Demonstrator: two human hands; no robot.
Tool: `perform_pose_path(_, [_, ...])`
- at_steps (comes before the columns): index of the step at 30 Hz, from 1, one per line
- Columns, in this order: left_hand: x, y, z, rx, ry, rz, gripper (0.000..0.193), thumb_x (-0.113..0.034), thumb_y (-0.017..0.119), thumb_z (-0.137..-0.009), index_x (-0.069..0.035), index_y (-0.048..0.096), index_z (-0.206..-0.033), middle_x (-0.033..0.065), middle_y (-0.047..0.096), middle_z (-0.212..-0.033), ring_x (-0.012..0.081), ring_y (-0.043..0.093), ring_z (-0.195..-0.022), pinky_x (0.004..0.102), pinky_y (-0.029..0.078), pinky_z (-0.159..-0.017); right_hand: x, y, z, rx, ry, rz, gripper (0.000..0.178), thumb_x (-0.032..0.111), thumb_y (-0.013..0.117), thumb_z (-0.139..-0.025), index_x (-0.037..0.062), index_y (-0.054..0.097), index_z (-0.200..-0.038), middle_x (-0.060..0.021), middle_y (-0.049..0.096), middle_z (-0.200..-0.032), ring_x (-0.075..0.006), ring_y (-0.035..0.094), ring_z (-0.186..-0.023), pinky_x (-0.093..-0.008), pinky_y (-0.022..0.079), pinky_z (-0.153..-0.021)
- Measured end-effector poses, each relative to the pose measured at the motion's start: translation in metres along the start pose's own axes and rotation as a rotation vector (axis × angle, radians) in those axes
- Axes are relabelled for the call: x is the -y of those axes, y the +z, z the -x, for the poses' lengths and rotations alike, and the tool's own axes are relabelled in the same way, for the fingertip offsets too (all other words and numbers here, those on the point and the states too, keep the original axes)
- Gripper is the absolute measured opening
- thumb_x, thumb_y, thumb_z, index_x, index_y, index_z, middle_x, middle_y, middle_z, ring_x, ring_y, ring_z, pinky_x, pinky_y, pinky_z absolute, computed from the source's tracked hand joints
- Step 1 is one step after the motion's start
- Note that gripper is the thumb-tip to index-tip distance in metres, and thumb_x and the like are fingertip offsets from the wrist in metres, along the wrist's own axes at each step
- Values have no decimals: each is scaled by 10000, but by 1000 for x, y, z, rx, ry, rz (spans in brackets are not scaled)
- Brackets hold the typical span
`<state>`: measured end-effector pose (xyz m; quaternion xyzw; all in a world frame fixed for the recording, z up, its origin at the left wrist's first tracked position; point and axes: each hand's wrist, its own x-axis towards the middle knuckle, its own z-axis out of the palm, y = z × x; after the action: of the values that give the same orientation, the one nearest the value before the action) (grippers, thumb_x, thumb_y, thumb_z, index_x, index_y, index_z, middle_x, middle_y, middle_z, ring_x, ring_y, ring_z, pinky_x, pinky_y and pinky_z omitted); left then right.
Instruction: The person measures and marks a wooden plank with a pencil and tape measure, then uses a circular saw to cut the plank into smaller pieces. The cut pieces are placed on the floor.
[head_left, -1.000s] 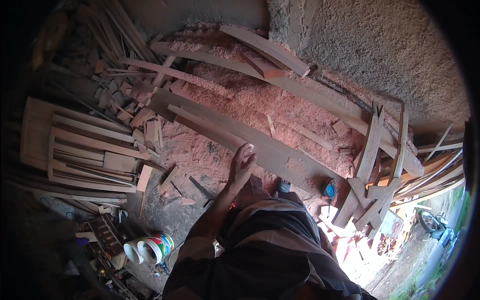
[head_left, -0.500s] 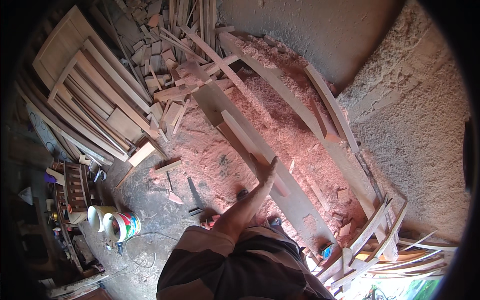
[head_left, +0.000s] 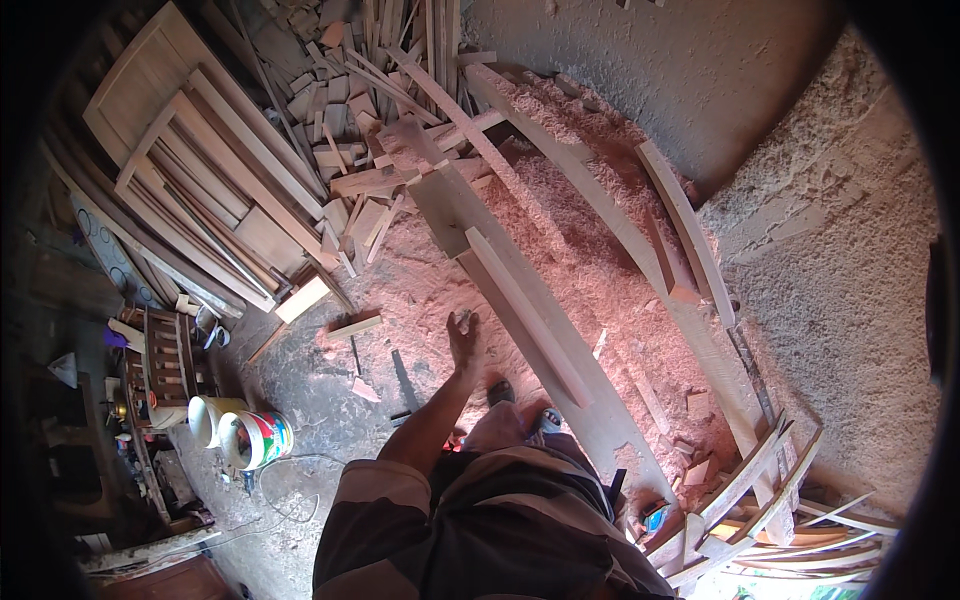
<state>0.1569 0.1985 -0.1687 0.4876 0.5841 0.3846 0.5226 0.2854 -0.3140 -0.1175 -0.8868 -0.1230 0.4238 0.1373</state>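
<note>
My left hand [head_left: 464, 340] hangs in the air left of a long wooden plank [head_left: 620, 440], its fingers apart and nothing visible in them. On that plank lies a narrower wooden strip [head_left: 525, 312], set lengthwise along it, with no hand touching it. Pinkish sawdust covers the floor below. My right hand does not show; my striped shirt fills the lower middle of the view. Just right of the shirt, a small blue object [head_left: 655, 520] sits by the plank's near end, too small to make out.
Offcuts [head_left: 345, 110] are heaped at the back. Wooden frames and panels [head_left: 215, 190] lean at the left. Two buckets [head_left: 262, 440] stand left of me, with a cable [head_left: 300, 510] on the floor. Curved boards [head_left: 760, 470] are stacked at the right.
My left hand has let go of the wooden strip and moved left, away from the plank. The strip stays on the plank. The whole view has shifted slightly.
</note>
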Motion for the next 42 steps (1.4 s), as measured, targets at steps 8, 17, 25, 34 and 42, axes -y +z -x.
perform_pose_path(8, [55, -39, -113, -140, -137, -16, 381, -307, 696, -962, -7, 686, -1197, 77, 665, -996, 165, 592, -861, 327, 483, -764, 133, -71, 9, -475, -532, 12, 211, 100, 636, -889, 19, 702, -1072, -211, 684, -878, -383, 669, -784, -498, 525, -692])
perform_pose_path(17, [33, 7, -249, -133, -240, -20, 533, -357, 772, -893, 26, 636, -1237, 168, 707, -1088, 231, 685, -864, 357, 550, -769, 381, -6, -111, -11, -553, 222, 956, 347, 843, -793, 61, 326, -1544, -312, 580, -1349, -493, 586, -1222, -532, 496, -1002])
perform_pose_path(25, [15, -57, -189, 211, -514, 237, 326, -280, 657, -999, -84, 598, -1253, 61, 647, -1107, 223, 664, -946, 434, 593, -783, 325, -3, -124, -63, -450, 197, 705, 279, 828, -791, 61, 530, -1390, -252, 716, -1080, -427, 710, -987, -497, 572, -833])
perform_pose_path(34, [90, -185, -173, 5, -622, 409, 306, -266, 650, -1000, -94, 608, -1249, 26, 677, -984, 165, 654, -782, 377, 581, -692, 334, -2, -117, -67, -402, 230, 724, 326, 850, -759, 64, 550, -1364, -257, 723, -1045, -457, 705, -971, -516, 577, -803])
perform_pose_path(42, [59, -191, -328, -128, -277, -489, 728, -513, 565, -991, 53, 472, -1438, 289, 499, -1459, 421, 464, -1374, 471, 370, -1151, 330, -2, -120, -56, -320, 224, 714, 321, 850, -759, 58, 555, -1354, -231, 728, -1057, -442, 708, -967, -510, 577, -814])
